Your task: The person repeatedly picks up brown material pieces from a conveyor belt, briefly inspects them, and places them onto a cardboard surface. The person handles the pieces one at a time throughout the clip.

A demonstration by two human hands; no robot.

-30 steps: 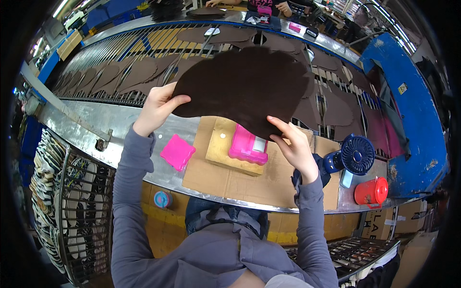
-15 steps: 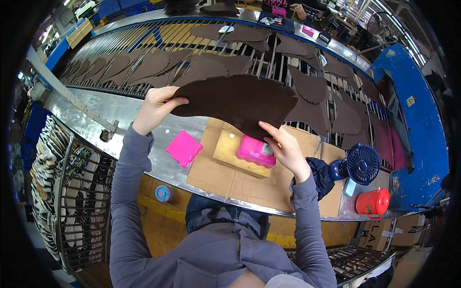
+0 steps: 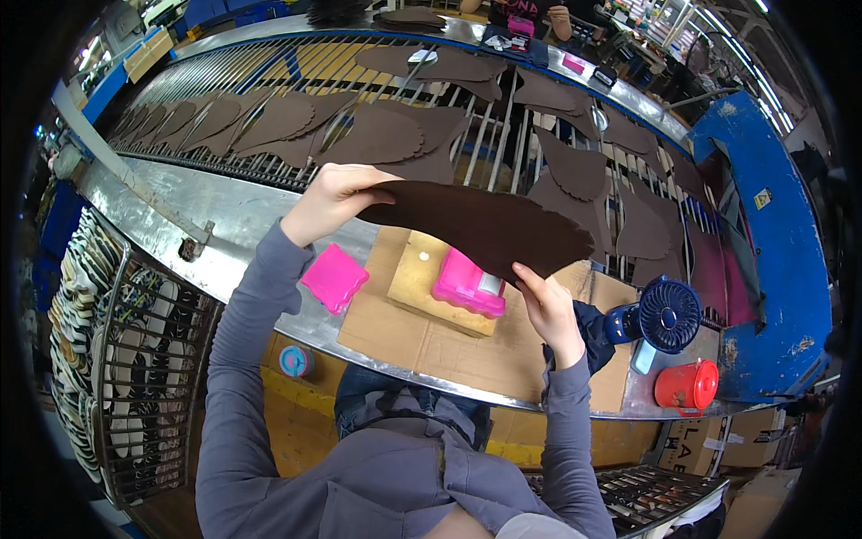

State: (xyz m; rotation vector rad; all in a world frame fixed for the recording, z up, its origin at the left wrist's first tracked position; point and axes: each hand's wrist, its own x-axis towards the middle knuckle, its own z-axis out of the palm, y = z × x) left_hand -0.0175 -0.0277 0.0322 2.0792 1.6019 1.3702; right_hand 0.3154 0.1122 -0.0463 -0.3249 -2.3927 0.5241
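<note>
A large dark brown cut sheet point(image 3: 476, 225) with one scalloped edge is stretched between my two hands, above the work table. My left hand point(image 3: 337, 199) pinches its left end between thumb and fingers. At the lower right edge, my right hand point(image 3: 549, 310) grips it the same way. Below the sheet, a bright pink box point(image 3: 467, 289) sits on a yellowish block point(image 3: 417, 280), which rests on flattened cardboard point(image 3: 386, 328). To the left of the cardboard lies a pink scalloped lid point(image 3: 335, 278) on the metal tabletop.
Beyond the table, a roller conveyor point(image 3: 485, 153) carries many brown cut pieces point(image 3: 377, 135). On the right are a blue fan point(image 3: 669, 314), a red bucket point(image 3: 687, 386) and a blue machine point(image 3: 763, 269). A rack of shoe parts point(image 3: 148, 377) stands at left. A person's hand point(image 3: 559, 22) shows far off.
Both hands have moved right and slightly lower with the brown sheet, which now looks narrower and more tilted. The view has shifted a little.
</note>
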